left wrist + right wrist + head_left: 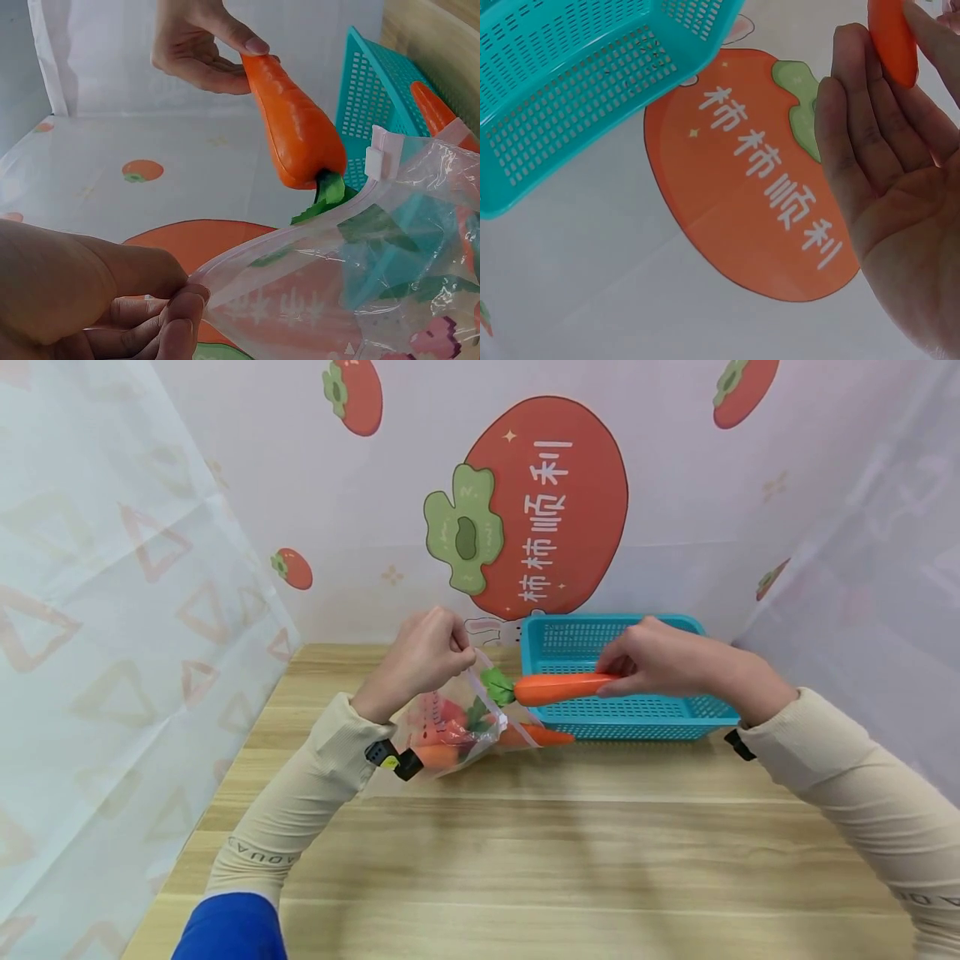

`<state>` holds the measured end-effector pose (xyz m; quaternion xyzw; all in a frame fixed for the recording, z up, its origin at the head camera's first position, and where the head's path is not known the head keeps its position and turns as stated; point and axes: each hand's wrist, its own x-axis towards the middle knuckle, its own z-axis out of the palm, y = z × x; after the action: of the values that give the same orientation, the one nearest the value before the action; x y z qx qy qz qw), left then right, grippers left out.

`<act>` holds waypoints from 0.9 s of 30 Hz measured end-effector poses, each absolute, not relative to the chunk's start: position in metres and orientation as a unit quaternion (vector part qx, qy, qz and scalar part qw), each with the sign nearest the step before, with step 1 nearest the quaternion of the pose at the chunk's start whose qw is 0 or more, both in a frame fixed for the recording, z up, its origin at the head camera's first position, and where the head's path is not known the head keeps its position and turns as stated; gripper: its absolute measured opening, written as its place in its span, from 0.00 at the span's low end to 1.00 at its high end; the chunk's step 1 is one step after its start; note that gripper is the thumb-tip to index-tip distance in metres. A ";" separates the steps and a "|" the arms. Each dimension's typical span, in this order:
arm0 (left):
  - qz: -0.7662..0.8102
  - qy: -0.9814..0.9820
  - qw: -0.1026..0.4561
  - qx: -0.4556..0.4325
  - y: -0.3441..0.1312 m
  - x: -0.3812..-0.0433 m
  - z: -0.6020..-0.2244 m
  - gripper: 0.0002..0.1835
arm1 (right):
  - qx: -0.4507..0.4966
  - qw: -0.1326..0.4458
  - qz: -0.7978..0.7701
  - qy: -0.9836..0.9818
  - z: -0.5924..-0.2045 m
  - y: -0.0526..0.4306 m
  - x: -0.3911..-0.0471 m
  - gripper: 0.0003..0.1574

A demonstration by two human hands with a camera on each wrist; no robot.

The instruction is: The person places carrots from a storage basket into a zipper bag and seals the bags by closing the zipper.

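Note:
My left hand pinches the top edge of a clear zip bag with a pink print and a white slider. Inside the bag lie red, orange and green produce pieces, seen through the plastic. Another carrot pokes out past the bag's right side, close to the table. In my right hand the tapered end of an orange carrot is held between thumb and fingers. Its green leafy top points left, right at the bag's mouth.
A turquoise perforated basket stands behind the carrot, against the back wall. The wooden table stretches toward the front. White sheets with printed persimmons close off the back and sides.

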<state>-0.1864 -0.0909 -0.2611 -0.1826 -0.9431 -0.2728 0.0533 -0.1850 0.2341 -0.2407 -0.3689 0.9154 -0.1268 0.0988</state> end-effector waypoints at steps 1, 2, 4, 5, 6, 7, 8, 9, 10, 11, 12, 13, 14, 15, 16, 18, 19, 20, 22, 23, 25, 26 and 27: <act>-0.273 -0.943 0.053 -0.182 -0.091 -0.186 -0.261 0.09 | -0.371 0.097 -0.126 0.915 -0.242 0.232 -0.186 0.11; -0.274 -0.943 0.051 -0.182 -0.091 -0.186 -0.261 0.09 | -0.374 0.096 -0.127 0.914 -0.243 0.231 -0.186 0.11; -0.276 -0.943 0.049 -0.180 -0.091 -0.186 -0.261 0.09 | -0.380 0.093 -0.128 0.911 -0.245 0.228 -0.187 0.11; -0.276 -0.943 0.048 -0.179 -0.091 -0.185 -0.261 0.09 | -0.381 0.093 -0.129 0.911 -0.246 0.226 -0.187 0.11; -0.276 -0.943 0.047 -0.179 -0.090 -0.185 -0.261 0.08 | -0.385 0.092 -0.130 0.909 -0.247 0.224 -0.187 0.11; -0.277 -0.943 0.046 -0.178 -0.090 -0.185 -0.261 0.08 | -0.386 0.093 -0.131 0.908 -0.248 0.222 -0.188 0.11; -0.277 -0.943 0.045 -0.178 -0.090 -0.185 -0.261 0.08 | -0.388 0.094 -0.132 0.908 -0.249 0.220 -0.188 0.11; -0.277 -0.943 0.046 -0.179 -0.090 -0.185 -0.261 0.08 | -0.388 0.094 -0.131 0.908 -0.250 0.219 -0.188 0.11; -0.277 -0.943 0.046 -0.180 -0.090 -0.185 -0.261 0.08 | -0.387 0.094 -0.131 0.908 -0.250 0.217 -0.188 0.11; -0.276 -0.943 0.047 -0.181 -0.090 -0.185 -0.261 0.08 | -0.385 0.094 -0.131 0.909 -0.251 0.215 -0.188 0.11; -0.276 -0.943 0.048 -0.181 -0.089 -0.185 -0.260 0.08 | -0.384 0.095 -0.131 0.909 -0.251 0.213 -0.188 0.12; -0.276 -0.943 0.048 -0.182 -0.089 -0.185 -0.260 0.08 | -0.381 0.096 -0.131 0.910 -0.252 0.211 -0.189 0.12; -0.276 -0.943 0.049 -0.182 -0.089 -0.185 -0.260 0.08 | -0.381 0.094 -0.132 0.911 -0.252 0.209 -0.189 0.12; -0.275 -0.943 0.050 -0.183 -0.089 -0.186 -0.260 0.08 | -0.378 0.092 -0.132 0.912 -0.253 0.206 -0.189 0.12; -0.275 -0.943 0.051 -0.183 -0.089 -0.186 -0.260 0.08 | -0.378 0.090 -0.133 0.912 -0.254 0.204 -0.189 0.13; -0.274 -0.943 0.052 -0.183 -0.089 -0.186 -0.260 0.08 | -0.378 0.086 -0.131 0.913 -0.256 0.200 -0.190 0.13; -0.274 -0.943 0.053 -0.183 -0.089 -0.186 -0.260 0.08 | -0.377 0.085 -0.129 0.913 -0.257 0.198 -0.189 0.13; -0.273 -0.943 0.053 -0.183 -0.089 -0.186 -0.260 0.08 | -0.377 0.083 -0.127 0.914 -0.258 0.196 -0.189 0.13; -0.272 -0.943 0.054 -0.182 -0.090 -0.186 -0.260 0.08 | -0.375 0.080 -0.123 0.915 -0.259 0.192 -0.189 0.14; -0.272 -0.944 0.054 -0.181 -0.090 -0.186 -0.260 0.08 | -0.374 0.079 -0.121 0.916 -0.259 0.190 -0.188 0.14; -0.271 -0.944 0.055 -0.179 -0.090 -0.186 -0.259 0.08 | -0.373 0.078 -0.120 0.917 -0.260 0.187 -0.188 0.15; -0.272 -0.944 0.055 -0.178 -0.090 -0.186 -0.259 0.08 | -0.373 0.076 -0.121 0.917 -0.260 0.185 -0.188 0.15; -0.271 -0.944 0.055 -0.177 -0.091 -0.186 -0.259 0.08 | -0.373 0.075 -0.121 0.917 -0.261 0.183 -0.188 0.15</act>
<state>-0.1863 -0.0906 -0.2587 -0.1772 -0.9444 -0.2714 0.0554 -0.1883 0.1835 -0.2605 -0.3731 0.9169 -0.1209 0.0747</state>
